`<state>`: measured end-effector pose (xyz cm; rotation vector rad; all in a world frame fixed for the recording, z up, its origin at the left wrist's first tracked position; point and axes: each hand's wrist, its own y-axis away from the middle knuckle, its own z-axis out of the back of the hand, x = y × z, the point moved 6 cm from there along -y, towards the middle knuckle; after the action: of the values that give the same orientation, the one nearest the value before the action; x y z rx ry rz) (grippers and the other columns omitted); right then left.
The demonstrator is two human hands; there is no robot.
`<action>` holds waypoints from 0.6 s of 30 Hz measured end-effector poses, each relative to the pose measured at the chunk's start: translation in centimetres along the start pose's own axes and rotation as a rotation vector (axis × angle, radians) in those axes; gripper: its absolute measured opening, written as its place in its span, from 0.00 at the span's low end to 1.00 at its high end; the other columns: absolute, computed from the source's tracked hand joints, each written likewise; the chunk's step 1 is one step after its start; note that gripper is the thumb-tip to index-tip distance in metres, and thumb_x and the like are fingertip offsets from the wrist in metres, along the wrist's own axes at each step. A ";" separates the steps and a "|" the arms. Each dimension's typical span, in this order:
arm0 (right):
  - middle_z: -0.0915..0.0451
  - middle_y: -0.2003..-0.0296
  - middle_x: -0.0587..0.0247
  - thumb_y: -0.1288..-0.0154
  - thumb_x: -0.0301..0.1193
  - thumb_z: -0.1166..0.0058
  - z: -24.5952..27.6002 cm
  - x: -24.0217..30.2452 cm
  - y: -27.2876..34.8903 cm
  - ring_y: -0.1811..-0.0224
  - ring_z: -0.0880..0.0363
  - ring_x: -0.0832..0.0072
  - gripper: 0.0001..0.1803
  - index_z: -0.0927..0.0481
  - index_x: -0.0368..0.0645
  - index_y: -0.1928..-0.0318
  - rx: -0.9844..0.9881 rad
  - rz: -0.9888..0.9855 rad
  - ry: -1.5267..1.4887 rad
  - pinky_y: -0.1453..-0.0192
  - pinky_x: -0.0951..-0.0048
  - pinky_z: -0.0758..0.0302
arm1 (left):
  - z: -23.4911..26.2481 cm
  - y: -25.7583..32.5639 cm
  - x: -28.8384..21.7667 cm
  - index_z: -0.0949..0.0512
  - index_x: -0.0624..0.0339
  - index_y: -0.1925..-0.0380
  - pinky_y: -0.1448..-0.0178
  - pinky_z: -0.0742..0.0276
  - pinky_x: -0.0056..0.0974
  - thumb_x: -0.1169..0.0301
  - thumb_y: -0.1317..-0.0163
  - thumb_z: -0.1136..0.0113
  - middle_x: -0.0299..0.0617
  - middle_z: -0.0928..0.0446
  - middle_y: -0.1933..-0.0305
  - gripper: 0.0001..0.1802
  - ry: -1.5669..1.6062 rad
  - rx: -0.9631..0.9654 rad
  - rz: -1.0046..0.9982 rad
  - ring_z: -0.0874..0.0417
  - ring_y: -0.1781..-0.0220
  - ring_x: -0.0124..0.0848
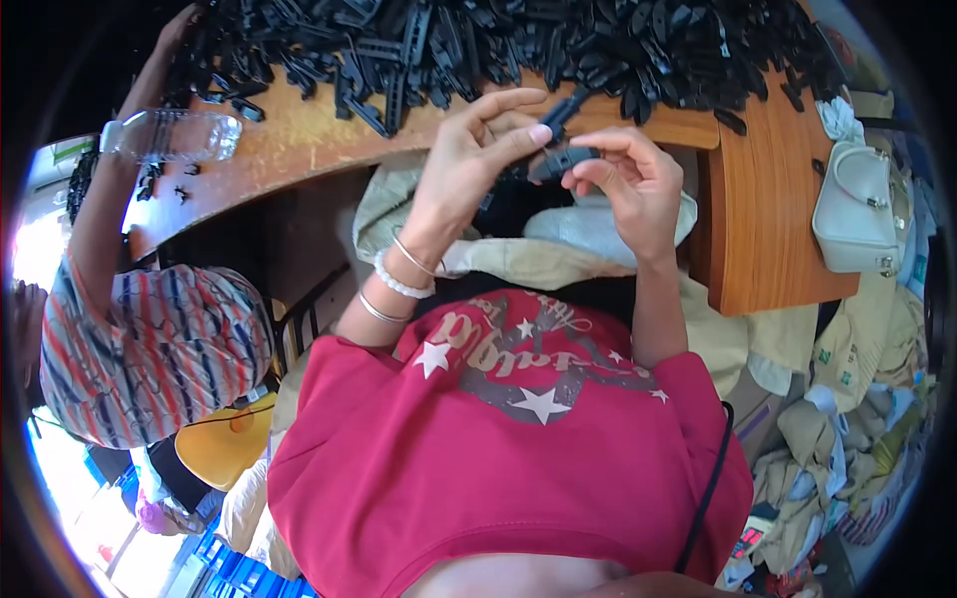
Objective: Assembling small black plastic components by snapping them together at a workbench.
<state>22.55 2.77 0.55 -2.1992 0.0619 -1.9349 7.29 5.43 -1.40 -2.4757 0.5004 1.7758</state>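
Observation:
Just over the table's near edge, my left hand (471,154) pinches a long black plastic part (564,112) between thumb and fingers. My right hand (638,184) is closed on a shorter dark grey plastic piece (568,159). The two pieces are close together; whether they touch or join I cannot tell. Beyond my hands, a big heap of loose black plastic parts (478,50) spreads along the back of the wooden table (319,128). Under my hands, an open pale sack (498,251) holds dark items and clear plastic.
At left, a co-worker in a striped shirt (159,349) reaches an arm (105,189) toward the heap. A clear plastic bottle (179,137) lies on that side. A white handbag (854,214) stands at the table's right end, with sacks and cloth (817,439) piled below.

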 end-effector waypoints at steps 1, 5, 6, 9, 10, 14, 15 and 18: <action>0.20 0.72 0.60 0.40 0.19 0.43 0.1 0.1 0.1 0.73 0.22 0.81 0.07 0.21 0.31 0.60 -0.040 0.046 0.068 0.69 0.83 0.26 | -0.3 0.3 -0.3 0.24 0.70 0.51 0.63 0.26 0.26 0.72 0.38 0.40 0.39 0.20 0.67 0.17 -0.031 -0.003 0.007 0.22 0.69 0.21; 0.19 0.71 0.61 0.40 0.19 0.42 0.4 -0.7 0.8 0.72 0.21 0.81 0.06 0.21 0.32 0.61 -0.110 0.073 0.057 0.69 0.83 0.26 | -1.1 0.9 -0.9 0.24 0.71 0.51 0.69 0.26 0.26 0.69 0.38 0.40 0.37 0.21 0.73 0.19 -0.317 0.152 0.052 0.23 0.74 0.20; 0.19 0.71 0.61 0.41 0.19 0.42 0.4 -0.8 1.1 0.72 0.21 0.81 0.07 0.21 0.32 0.61 -0.145 0.087 0.070 0.68 0.82 0.25 | -1.3 1.2 -0.9 0.24 0.71 0.50 0.69 0.26 0.26 0.69 0.39 0.39 0.36 0.21 0.73 0.20 -0.379 0.181 0.050 0.23 0.74 0.19; 0.20 0.69 0.62 0.42 0.19 0.41 0.1 -1.4 1.4 0.71 0.21 0.81 0.07 0.21 0.32 0.62 -0.187 0.077 0.088 0.66 0.82 0.24 | -1.9 1.7 -1.7 0.28 0.68 0.45 0.67 0.24 0.27 0.76 0.42 0.39 0.40 0.20 0.71 0.24 -0.646 0.152 -0.158 0.20 0.69 0.23; 0.20 0.69 0.62 0.43 0.18 0.40 0.0 -1.6 1.3 0.71 0.21 0.81 0.07 0.21 0.32 0.62 -0.200 0.058 0.091 0.65 0.81 0.24 | -1.8 1.8 -1.9 0.28 0.68 0.45 0.65 0.23 0.28 0.77 0.44 0.38 0.42 0.19 0.69 0.25 -0.813 0.121 -0.262 0.18 0.67 0.23; 0.20 0.67 0.61 0.44 0.17 0.39 0.1 -0.9 0.2 0.69 0.21 0.81 0.07 0.21 0.31 0.64 -0.185 0.222 0.143 0.64 0.83 0.24 | -1.8 2.0 -2.8 0.27 0.67 0.50 0.67 0.24 0.38 0.77 0.49 0.36 0.55 0.22 0.70 0.24 -0.852 0.017 -0.483 0.20 0.73 0.45; 0.20 0.67 0.61 0.44 0.17 0.39 0.0 -0.7 0.2 0.69 0.21 0.81 0.07 0.21 0.31 0.64 -0.187 0.223 0.144 0.64 0.83 0.24 | -2.0 2.0 -2.6 0.27 0.67 0.50 0.67 0.24 0.38 0.77 0.49 0.36 0.55 0.22 0.70 0.24 -0.852 0.019 -0.484 0.20 0.73 0.45; 0.20 0.66 0.60 0.46 0.17 0.38 0.0 -1.7 0.2 0.68 0.21 0.80 0.09 0.21 0.31 0.64 -0.208 0.062 0.008 0.65 0.82 0.24 | -2.1 2.2 -2.6 0.27 0.67 0.50 0.64 0.23 0.40 0.78 0.48 0.36 0.55 0.22 0.67 0.24 -0.860 -0.022 -0.545 0.18 0.66 0.47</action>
<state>22.33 2.86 -1.14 -2.2864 0.3433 -1.9836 7.82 3.45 2.03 -1.3899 -0.2334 2.2719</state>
